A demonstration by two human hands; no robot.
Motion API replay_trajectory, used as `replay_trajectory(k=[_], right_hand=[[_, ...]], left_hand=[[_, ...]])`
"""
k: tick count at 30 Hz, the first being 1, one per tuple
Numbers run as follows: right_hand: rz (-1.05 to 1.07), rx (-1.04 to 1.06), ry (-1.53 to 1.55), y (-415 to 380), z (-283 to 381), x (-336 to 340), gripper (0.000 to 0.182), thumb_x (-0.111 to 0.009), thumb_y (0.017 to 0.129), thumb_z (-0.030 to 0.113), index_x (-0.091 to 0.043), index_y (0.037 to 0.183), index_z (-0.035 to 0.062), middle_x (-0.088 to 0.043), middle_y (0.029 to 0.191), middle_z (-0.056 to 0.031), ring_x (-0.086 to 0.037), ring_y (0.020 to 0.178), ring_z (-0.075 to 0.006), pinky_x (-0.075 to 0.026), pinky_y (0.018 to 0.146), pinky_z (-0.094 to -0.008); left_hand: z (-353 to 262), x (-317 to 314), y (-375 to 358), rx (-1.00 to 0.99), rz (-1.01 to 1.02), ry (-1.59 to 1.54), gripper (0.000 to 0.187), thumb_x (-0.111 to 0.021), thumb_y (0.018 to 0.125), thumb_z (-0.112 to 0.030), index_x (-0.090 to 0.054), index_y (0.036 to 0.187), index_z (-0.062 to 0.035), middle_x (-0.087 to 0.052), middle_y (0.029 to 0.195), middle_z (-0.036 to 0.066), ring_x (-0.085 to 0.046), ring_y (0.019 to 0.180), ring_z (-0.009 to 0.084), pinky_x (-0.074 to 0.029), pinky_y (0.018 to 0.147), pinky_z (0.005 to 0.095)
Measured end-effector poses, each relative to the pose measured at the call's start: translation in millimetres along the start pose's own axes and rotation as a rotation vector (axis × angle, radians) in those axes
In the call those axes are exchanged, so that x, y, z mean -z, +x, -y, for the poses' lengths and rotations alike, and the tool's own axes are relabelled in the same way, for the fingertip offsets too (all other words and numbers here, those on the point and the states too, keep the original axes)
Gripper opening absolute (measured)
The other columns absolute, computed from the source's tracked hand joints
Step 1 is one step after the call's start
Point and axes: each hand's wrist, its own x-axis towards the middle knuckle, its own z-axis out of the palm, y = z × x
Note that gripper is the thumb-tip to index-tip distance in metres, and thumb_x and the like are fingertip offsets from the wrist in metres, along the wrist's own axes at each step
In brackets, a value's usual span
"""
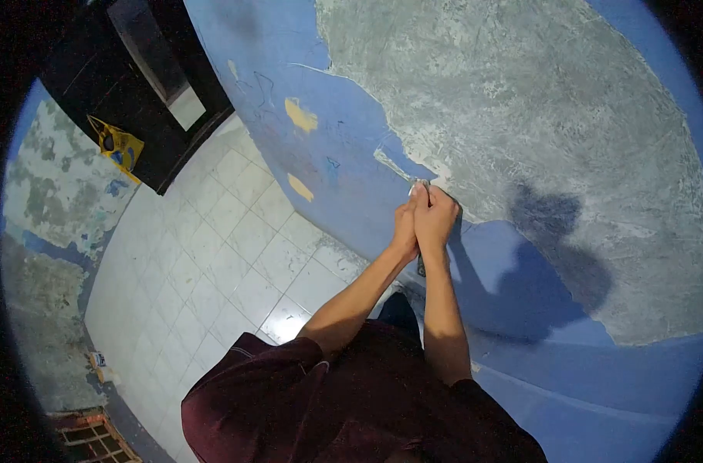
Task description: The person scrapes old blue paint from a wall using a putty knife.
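Observation:
Both of my hands are together against the blue painted wall (351, 147), at the lower left edge of a large bare grey patch (506, 100). My left hand (404, 229) and my right hand (435, 218) are closed around a scraper (421, 266), whose dark handle end shows below them. Its blade is mostly hidden by the fingers. A pale scraped strip (394, 166) runs up and left from the fingertips. Ragged whitish edges of the paint lie just above my hands.
White floor tiles (243, 239) stretch below and to the left. A dark door (96, 69) with a yellow bag (120, 147) stands at the upper left. The far left wall (50, 170) has peeling paint. A reddish crate-like frame (93, 437) is at the lower left.

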Motion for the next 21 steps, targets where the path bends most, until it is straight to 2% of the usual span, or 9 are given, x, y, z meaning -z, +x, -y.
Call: replay_trajectory(k=[4, 7, 9, 10, 12, 13, 14, 16, 21], right_hand=[[0.062, 0.014, -0.039, -6.0, -1.8, 9.5, 0.023, -0.063, 0.087, 0.019, -0.061, 0.082, -0.0040, -0.059, 0.070, -0.0249, -0.058, 0.062, -0.0422, -0.044, 0.057, -0.0439], [0.071, 0.063, -0.002, -15.1, -6.2, 13.2, 0.023, -0.063, 0.087, 0.020, -0.064, 0.089, -0.0028, -0.063, 0.073, -0.0237, -0.061, 0.064, -0.0417, -0.047, 0.058, -0.0424], [0.084, 0.004, 0.072, -22.1, -8.3, 14.6, 0.022, -0.063, 0.088, 0.017, -0.066, 0.095, -0.0028, -0.067, 0.077, -0.0209, -0.065, 0.065, -0.0363, -0.050, 0.061, -0.0393], [0.084, 0.006, 0.071, -25.8, -1.2, 17.4, 0.022, -0.063, 0.088, 0.017, -0.066, 0.095, -0.0028, -0.067, 0.077, -0.0209, -0.065, 0.065, -0.0363, -0.050, 0.061, -0.0393], [0.121, -0.028, 0.175, -33.3, 13.2, 24.0, 0.021, -0.062, 0.090, 0.015, -0.066, 0.098, -0.0035, -0.069, 0.076, -0.0168, -0.068, 0.064, -0.0260, -0.052, 0.060, -0.0351], [0.083, 0.094, 0.063, -35.1, -8.5, 17.2, 0.021, -0.061, 0.091, 0.015, -0.065, 0.100, -0.0044, -0.069, 0.074, -0.0138, -0.068, 0.062, -0.0181, -0.051, 0.057, -0.0303], [0.082, 0.094, 0.063, -36.7, -9.5, 15.9, 0.021, -0.061, 0.091, 0.015, -0.065, 0.100, -0.0044, -0.069, 0.074, -0.0138, -0.068, 0.062, -0.0181, -0.051, 0.057, -0.0303], [0.172, -0.096, 0.286, -40.3, -7.5, 13.0, 0.023, -0.061, 0.092, 0.018, -0.066, 0.099, -0.0034, -0.068, 0.070, -0.0108, -0.064, 0.054, -0.0147, -0.050, 0.051, -0.0286], [0.130, -0.210, 0.286, -30.9, -9.3, 7.7, 0.025, -0.061, 0.092, 0.021, -0.063, 0.087, -0.0034, -0.058, 0.059, -0.0073, -0.052, 0.040, -0.0128, -0.044, 0.039, -0.0288]], left_hand=[[-6.6, -11.1, -11.3, 0.007, 0.010, -0.063, 0.044, -0.047, 0.099, -0.043, -0.061, 0.086, -0.0035, -0.060, 0.078, 0.004, -0.057, 0.066, 0.0124, -0.047, 0.056, 0.0279], [-10.3, -6.7, -9.0, -0.012, -0.019, -0.097, 0.045, -0.045, 0.099, -0.045, -0.058, 0.083, -0.0053, -0.055, 0.067, 0.002, -0.052, 0.056, 0.0116, -0.044, 0.049, 0.0264], [-25.0, 13.4, -4.2, 0.083, 0.099, 0.047, 0.044, -0.041, 0.100, -0.047, -0.053, 0.081, -0.0094, -0.044, 0.058, -0.001, -0.040, 0.047, 0.0097, -0.036, 0.043, 0.0256], [-30.2, 15.8, -1.8, 0.082, 0.100, 0.046, 0.044, -0.041, 0.100, -0.047, -0.053, 0.081, -0.0094, -0.044, 0.058, -0.001, -0.040, 0.047, 0.0097, -0.036, 0.043, 0.0256], [-37.9, 19.0, 1.5, 0.029, 0.094, -0.061, 0.046, -0.045, 0.098, -0.049, -0.046, 0.073, -0.0098, -0.039, 0.050, -0.001, -0.031, 0.037, 0.0085, -0.027, 0.034, 0.0247], [-42.1, 22.3, 0.0, 0.049, 0.079, -0.027, 0.046, -0.046, 0.098, -0.049, -0.044, 0.072, -0.0104, -0.040, 0.051, 0.000, -0.033, 0.037, 0.0084, -0.027, 0.033, 0.0245], [-39.8, 24.6, -0.4, 0.049, 0.080, -0.027, 0.046, -0.046, 0.098, -0.049, -0.044, 0.072, -0.0104, -0.040, 0.051, 0.000, -0.033, 0.037, 0.0084, -0.027, 0.033, 0.0245], [-37.3, 27.2, -5.8, 0.074, 0.075, 0.060, 0.044, -0.047, 0.098, -0.045, -0.047, 0.073, -0.0090, -0.042, 0.051, 0.000, -0.036, 0.036, 0.0088, -0.028, 0.033, 0.0245], [-30.4, 19.2, -17.9, 0.017, 0.166, 0.228, 0.040, -0.047, 0.099, -0.038, -0.053, 0.077, -0.0057, -0.047, 0.052, 0.002, -0.041, 0.036, 0.0098, -0.030, 0.033, 0.0244]])
